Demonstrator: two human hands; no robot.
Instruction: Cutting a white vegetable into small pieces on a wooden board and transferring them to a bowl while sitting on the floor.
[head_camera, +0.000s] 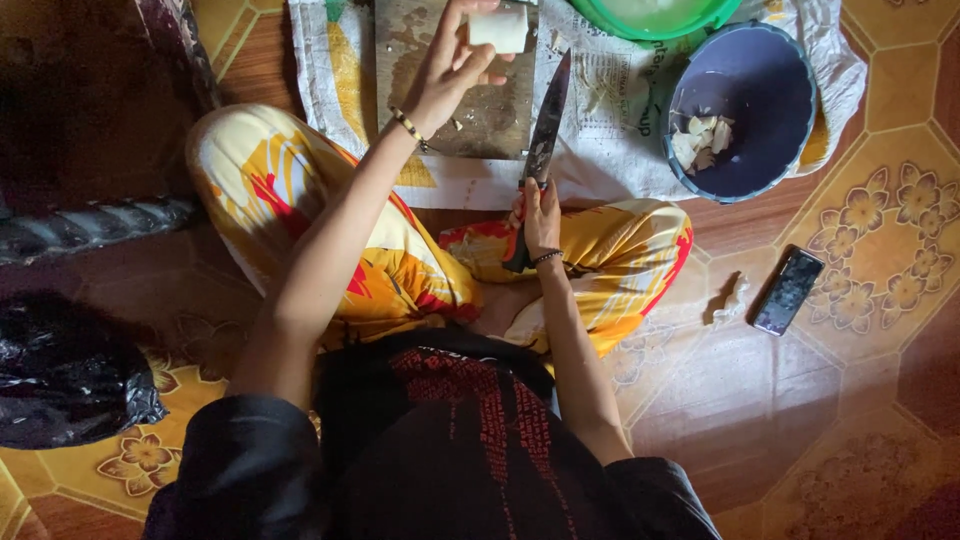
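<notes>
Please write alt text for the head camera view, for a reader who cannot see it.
A person sitting cross-legged on a patterned floor holds a white chunk in the left hand and a knife in the right hand, above a cutting board.

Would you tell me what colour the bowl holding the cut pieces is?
The bowl is dark blue inside, clearest in the head view.
</notes>
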